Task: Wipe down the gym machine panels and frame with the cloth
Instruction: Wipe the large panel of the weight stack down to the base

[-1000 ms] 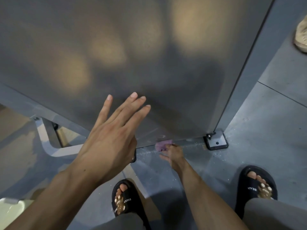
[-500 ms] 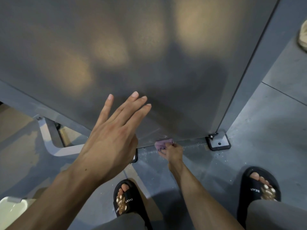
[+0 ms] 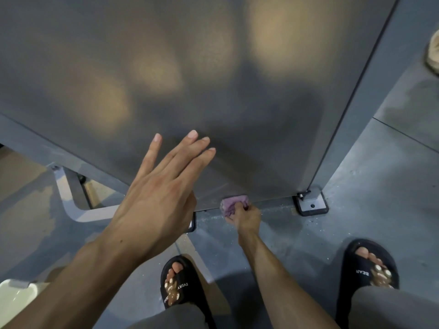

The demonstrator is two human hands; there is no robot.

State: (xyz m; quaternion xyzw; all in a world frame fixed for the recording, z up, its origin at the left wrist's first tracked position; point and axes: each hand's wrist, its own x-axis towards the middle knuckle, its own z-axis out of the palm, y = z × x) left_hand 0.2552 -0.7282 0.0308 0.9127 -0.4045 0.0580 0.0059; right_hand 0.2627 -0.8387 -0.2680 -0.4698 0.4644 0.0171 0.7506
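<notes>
Right hand (image 3: 244,216) grips crumpled purple cloth (image 3: 231,204) against grey metal panel's (image 3: 213,91) bottom edge; spread left hand (image 3: 156,198) apparently braces.

Dim, soft glare patches (wide-angle bowing)

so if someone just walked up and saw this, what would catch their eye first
Most likely the left hand, spread flat with straight fingers against the big grey machine panel that fills the upper frame. Next, the purple cloth, gripped by the right hand down at the panel's bottom edge near the floor. Below them, two black sandals stand on the grey floor.
</notes>
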